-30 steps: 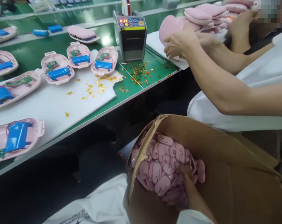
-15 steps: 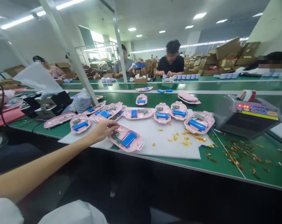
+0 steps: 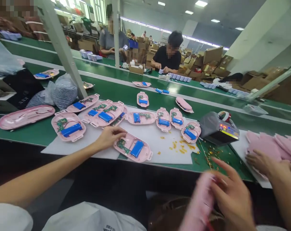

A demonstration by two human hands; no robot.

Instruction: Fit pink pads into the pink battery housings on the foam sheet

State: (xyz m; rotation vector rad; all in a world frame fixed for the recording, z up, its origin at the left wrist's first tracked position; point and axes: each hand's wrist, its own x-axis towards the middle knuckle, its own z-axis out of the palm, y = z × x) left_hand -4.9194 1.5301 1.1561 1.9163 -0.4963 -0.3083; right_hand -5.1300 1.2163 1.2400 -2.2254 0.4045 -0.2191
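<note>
My left hand (image 3: 109, 138) grips the left end of a pink plastic shell (image 3: 145, 154) near the table's front edge. Inside that shell lie a green circuit board (image 3: 122, 146), a blue battery pack (image 3: 137, 149) and thin red wires. At lower right, my right hand (image 3: 234, 192) is closed round another pink shell piece (image 3: 198, 200), tilted and blurred by motion, in front of the table edge. Several similar open shells, such as this pink shell with board and battery (image 3: 72, 123), lie in a row behind my left hand.
White foam sheet (image 3: 168, 157) covers part of the green table, with amber tape scraps (image 3: 182, 150) on it. A dark machine with a red display (image 3: 214, 130) stands right. Beyond it, a co-worker's hand (image 3: 268, 162) touches stacked pink shells (image 3: 263, 144). A metal post (image 3: 63, 48) rises at left.
The view has swung right. My right hand has come into sight with a pink shell piece, and a co-worker's hands and a shell stack now show. My left hand stays at the same shell.
</note>
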